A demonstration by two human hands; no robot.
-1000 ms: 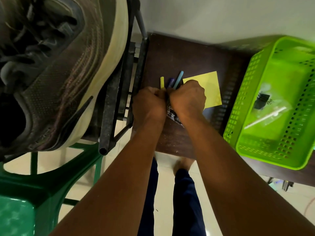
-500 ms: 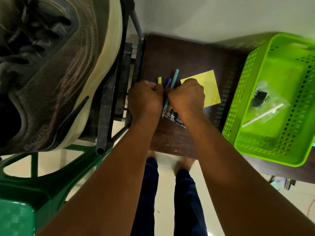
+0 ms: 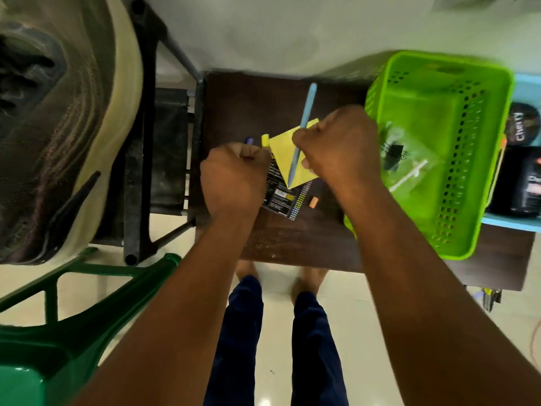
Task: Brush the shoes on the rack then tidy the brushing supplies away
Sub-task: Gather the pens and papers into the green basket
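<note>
My right hand grips a light blue brush handle and has it drawn clear of a dark printed pack on the brown table. My left hand is curled round the pack's top, where a purple handle tip and a yellow handle tip stick out. A yellow cloth lies under the blue handle. A big worn shoe fills the left on a black metal rack.
A lime green perforated basket stands on the table's right, with a clear bag inside. Dark polish tins sit beyond it on a light blue shelf. A small orange piece lies by the pack. A green plastic chair stands at lower left.
My right hand has pulled the blue handle up and rightwards out of the pack, away from my left hand. The view has shifted, showing more of the basket and shelf.
</note>
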